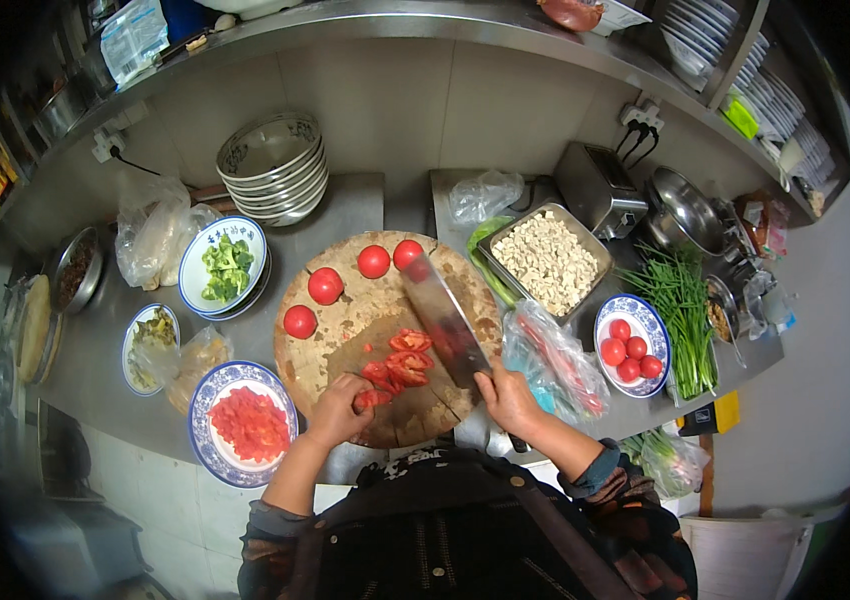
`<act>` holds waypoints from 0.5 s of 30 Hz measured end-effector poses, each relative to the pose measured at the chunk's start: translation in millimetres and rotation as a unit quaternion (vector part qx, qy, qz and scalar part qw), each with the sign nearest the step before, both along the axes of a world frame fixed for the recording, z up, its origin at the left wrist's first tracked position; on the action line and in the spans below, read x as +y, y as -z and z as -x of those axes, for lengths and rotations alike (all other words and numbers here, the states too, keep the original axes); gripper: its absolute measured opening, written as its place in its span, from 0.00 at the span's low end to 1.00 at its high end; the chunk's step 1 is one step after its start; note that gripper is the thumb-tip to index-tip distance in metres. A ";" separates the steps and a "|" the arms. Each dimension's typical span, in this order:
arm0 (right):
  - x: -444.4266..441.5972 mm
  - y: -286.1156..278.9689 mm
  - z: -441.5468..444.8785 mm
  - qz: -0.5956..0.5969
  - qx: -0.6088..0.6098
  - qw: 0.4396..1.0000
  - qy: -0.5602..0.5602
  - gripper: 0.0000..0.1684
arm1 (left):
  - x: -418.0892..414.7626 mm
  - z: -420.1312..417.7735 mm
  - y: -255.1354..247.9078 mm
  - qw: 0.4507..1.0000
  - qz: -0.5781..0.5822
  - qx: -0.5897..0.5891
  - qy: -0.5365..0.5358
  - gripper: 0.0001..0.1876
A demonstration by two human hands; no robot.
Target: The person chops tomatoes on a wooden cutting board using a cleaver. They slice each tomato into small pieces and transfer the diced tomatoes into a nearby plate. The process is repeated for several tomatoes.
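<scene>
My right hand (509,397) grips the handle of a Chinese cleaver (444,319). Its broad blade slants up and left over the round wooden chopping board (350,337). At the board's near left, my left hand (339,412) has its curled fingers on a tomato piece (374,398). Cut tomato slices (406,367) lie between that hand and the blade. Several whole tomatoes (325,286) sit along the far left rim of the board, one partly behind the cleaver's tip. Diced tomato (249,424) fills a blue-patterned plate (202,390) left of my left hand.
Left stand a bowl (196,259) of broccoli and stacked bowls (275,180). To the right are a metal tray (500,262) of white cubes, a plastic bag (556,360), a plate (633,386) of tomatoes, green stalks (684,322) and a toaster (605,187). A steel shelf (410,22) overhangs the back.
</scene>
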State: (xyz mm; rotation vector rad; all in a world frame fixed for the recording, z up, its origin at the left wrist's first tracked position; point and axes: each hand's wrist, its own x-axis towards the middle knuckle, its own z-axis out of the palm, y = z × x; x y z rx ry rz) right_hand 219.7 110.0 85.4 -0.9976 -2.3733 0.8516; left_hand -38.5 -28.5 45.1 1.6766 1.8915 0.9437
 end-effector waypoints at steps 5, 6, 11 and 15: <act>4.9 23.9 -16.4 -0.023 -0.033 0.998 0.041 0.15 | -2.0 -3.0 -49.7 0.918 -0.106 -0.382 -0.029 0.14; 3.7 26.7 -17.4 -0.019 -0.035 0.998 0.049 0.15 | -1.9 -12.4 -78.2 0.890 -0.151 -0.430 -0.004 0.15; 0.5 22.1 -21.1 0.003 -0.043 0.996 0.081 0.14 | -7.3 -27.6 -208.0 0.847 -0.247 -0.357 0.306 0.12; 1.4 26.2 -24.3 -0.021 -0.046 0.997 0.066 0.11 | 9.7 -44.7 -257.1 0.678 -0.246 -0.381 0.578 0.06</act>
